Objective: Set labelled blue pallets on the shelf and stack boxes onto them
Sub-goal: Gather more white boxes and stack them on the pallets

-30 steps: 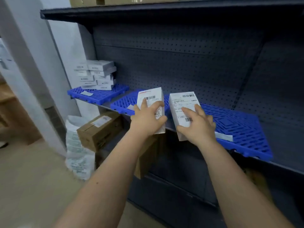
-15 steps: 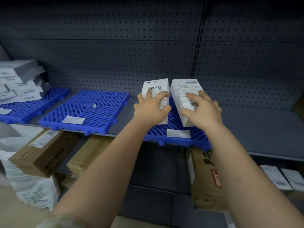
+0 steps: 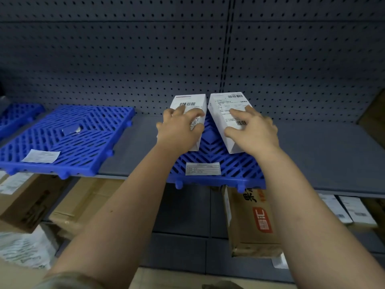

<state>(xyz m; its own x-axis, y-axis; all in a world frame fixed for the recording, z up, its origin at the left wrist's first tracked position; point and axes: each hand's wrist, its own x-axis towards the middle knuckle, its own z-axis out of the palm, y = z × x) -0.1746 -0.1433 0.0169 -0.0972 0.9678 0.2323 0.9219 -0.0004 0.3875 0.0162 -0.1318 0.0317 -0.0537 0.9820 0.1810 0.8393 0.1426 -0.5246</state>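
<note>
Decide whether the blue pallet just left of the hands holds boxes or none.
No boxes. The pallet carries only a paper label near its front edge and a small tag near its middle.

the left hand and right hand hid parts of left box and right box — pallet label print was illegible.

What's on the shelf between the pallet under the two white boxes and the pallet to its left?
Nothing: the head view shows only bare grey shelf between the left pallet and the pallet under the white boxes.
</note>
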